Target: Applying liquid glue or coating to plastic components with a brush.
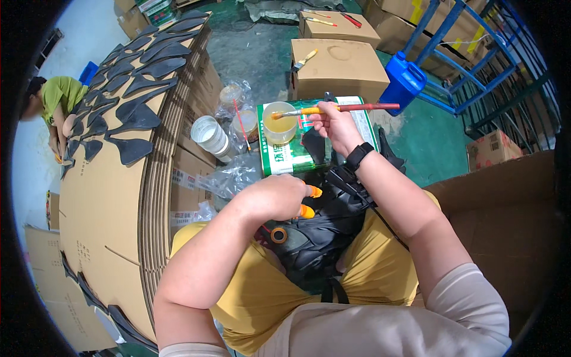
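My right hand [336,125], wearing a black wrist strap, grips a paintbrush [369,107] with a red handle. Its bristles dip inside a translucent plastic cup [281,135] of yellowish liquid. Beneath the cup is a green and white metal tin [277,165]. My left hand [284,195] hovers above a heap of black sheet pieces [321,250] between my knees. Orange covers sit on two of its fingertips, which are held apart with nothing visible between them; its other fingers are hidden. Near that hand lies an orange and black ring-shaped object [278,235].
At left, stacked cardboard sheets [119,208] carry several black curved pieces [129,150]; a person in green [62,98] bends beside them. White stacked tubs [211,137] stand left of the tin. Beyond are cardboard boxes [339,68] with brushes, a blue jerrycan [404,80] and a blue metal frame.
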Action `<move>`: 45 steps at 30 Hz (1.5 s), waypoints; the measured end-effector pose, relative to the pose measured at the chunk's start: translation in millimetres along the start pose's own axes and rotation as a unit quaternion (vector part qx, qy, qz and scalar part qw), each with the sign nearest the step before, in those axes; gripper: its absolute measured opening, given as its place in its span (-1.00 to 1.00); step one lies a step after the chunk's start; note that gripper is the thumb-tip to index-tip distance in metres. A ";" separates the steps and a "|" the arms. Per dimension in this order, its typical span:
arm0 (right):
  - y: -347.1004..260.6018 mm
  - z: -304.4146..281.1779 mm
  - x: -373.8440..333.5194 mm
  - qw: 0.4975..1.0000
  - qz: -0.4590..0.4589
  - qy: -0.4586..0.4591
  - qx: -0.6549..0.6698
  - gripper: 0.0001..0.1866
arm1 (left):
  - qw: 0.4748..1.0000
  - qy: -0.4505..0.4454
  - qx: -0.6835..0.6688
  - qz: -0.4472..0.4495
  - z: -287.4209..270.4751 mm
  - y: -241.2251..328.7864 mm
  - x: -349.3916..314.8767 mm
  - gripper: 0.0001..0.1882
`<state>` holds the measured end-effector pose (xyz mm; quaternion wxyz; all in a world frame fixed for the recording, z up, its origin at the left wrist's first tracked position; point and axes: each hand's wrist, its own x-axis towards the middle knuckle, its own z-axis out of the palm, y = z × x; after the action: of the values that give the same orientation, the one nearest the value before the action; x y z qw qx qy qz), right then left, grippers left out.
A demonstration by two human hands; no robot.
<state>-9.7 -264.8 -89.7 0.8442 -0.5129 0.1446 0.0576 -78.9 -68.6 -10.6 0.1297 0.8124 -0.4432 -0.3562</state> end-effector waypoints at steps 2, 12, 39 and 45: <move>4.6 -3.4 6.4 0.997 0.035 0.043 0.052 -0.76 | 1.000 0.003 0.001 0.000 0.4 0.1 0.3 -0.54; 2.1 -7.5 14.6 0.987 0.041 0.040 0.149 -0.78 | 1.000 0.020 0.010 0.011 5.1 -7.8 -4.7 -0.54; -2.7 -105.4 -57.7 0.885 -0.208 0.131 -0.394 -0.80 | 0.998 -0.041 0.013 0.038 5.4 -12.1 36.3 -0.54; 11.8 -101.8 -99.6 0.823 -0.228 0.022 -0.519 -0.83 | 0.998 -0.061 0.007 0.013 4.9 -16.6 37.2 -0.53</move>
<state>-126.2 -344.1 -113.5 0.4389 -0.8948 -0.0094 -0.0813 -58.7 -88.8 -40.1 0.1013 0.7844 -0.4629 -0.4003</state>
